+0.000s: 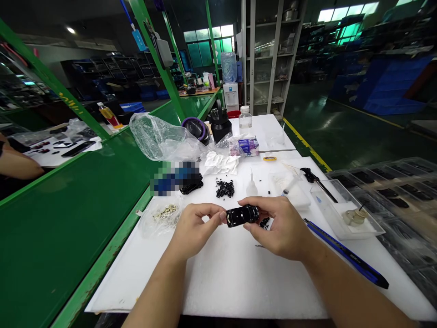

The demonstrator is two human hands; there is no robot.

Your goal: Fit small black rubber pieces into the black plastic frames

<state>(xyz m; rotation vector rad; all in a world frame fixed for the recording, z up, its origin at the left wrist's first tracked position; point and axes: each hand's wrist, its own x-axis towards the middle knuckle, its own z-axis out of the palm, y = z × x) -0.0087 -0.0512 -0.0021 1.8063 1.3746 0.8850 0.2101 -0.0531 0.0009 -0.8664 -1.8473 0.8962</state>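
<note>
A small black toy car body (pixel 241 216) is gripped at its right end by my right hand (pixel 283 228), thumb below and fingers above. My left hand (pixel 200 228) is closed in a pinch against the car's left end; anything between its fingertips is too small to make out. Beyond the car lies a pile of small black parts (pixel 225 187), and more black bits (pixel 264 222) show beside my right fingers. Left of my left hand, a clear bag (pixel 160 223) holds small cream-coloured parts (pixel 167 212). Other black car bodies (pixel 191 183) rest farther back.
A white bottle with a thin nozzle (pixel 251 186) and a syringe (pixel 290 186) stand past my hands. On the right are a blue utility knife (pixel 348 255), a clear tray (pixel 368 230) with a jar (pixel 353 216), and a black tool (pixel 317 182). Tissues (pixel 221 162) lie behind.
</note>
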